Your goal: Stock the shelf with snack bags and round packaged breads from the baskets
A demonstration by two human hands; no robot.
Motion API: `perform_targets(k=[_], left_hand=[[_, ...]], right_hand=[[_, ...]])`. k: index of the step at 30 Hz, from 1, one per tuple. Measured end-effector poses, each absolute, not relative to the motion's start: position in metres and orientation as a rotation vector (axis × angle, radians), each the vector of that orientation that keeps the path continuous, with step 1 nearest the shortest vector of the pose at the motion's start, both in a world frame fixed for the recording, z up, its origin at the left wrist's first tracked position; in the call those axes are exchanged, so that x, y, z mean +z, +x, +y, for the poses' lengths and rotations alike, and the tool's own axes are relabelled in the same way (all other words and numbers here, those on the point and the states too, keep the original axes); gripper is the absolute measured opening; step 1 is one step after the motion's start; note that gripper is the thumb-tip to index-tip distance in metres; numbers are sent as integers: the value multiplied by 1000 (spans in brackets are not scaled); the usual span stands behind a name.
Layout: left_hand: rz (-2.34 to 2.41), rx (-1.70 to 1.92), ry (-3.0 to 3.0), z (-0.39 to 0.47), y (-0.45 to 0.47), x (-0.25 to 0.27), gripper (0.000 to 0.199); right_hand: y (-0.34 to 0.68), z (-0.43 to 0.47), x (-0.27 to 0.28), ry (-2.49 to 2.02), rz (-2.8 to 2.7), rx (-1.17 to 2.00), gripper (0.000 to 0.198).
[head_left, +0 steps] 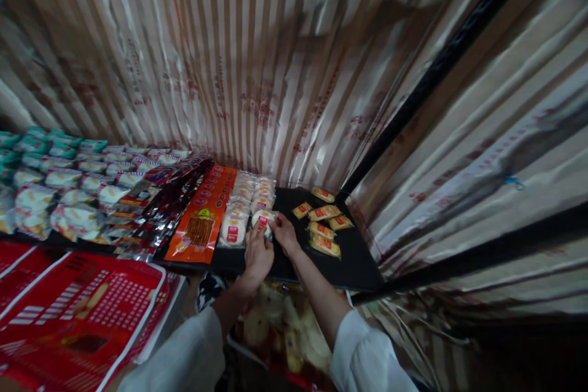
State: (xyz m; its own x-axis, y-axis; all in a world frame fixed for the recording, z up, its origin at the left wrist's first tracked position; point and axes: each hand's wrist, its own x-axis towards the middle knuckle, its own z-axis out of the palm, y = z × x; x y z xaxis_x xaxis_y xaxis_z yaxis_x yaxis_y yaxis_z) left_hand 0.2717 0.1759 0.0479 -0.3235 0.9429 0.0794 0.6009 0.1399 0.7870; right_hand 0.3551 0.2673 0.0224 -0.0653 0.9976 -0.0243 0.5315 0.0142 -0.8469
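A round white snack packet with a red label [263,219] lies at the front of the right-hand row on the black shelf. My left hand [258,252] is at its lower edge, fingers bent over it. The fingers of my right hand [285,234] close on its right edge. Left of it is a matching row of round white packets [233,231], stacked overlapping toward the back. An orange snack bag [202,214] lies flat beside that row. Several small yellow packets [324,247] lie loosely to the right of my right hand.
The black shelf [356,260] ends at a dark metal post [413,98] on the right. Striped sheeting [239,61] hangs behind. Dark shiny bags and rows of white packets [76,220] fill the left. Below are red bags [87,312] and a container of pale packets [275,318].
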Motion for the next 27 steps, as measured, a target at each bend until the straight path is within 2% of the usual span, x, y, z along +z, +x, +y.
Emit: perform_targets(k=[6,19,27], left_hand=[[2011,932,1498,192,267,45,50],[1989,1021,1514,201,273,20,55],[1943,1037,1576,198,272,19,55]], right_hand=[[349,289,13,-1554,-1610,950,33],[342,301,6,-1679,-1672,723,35],[333,290,13,-1703,-1604,686,36]])
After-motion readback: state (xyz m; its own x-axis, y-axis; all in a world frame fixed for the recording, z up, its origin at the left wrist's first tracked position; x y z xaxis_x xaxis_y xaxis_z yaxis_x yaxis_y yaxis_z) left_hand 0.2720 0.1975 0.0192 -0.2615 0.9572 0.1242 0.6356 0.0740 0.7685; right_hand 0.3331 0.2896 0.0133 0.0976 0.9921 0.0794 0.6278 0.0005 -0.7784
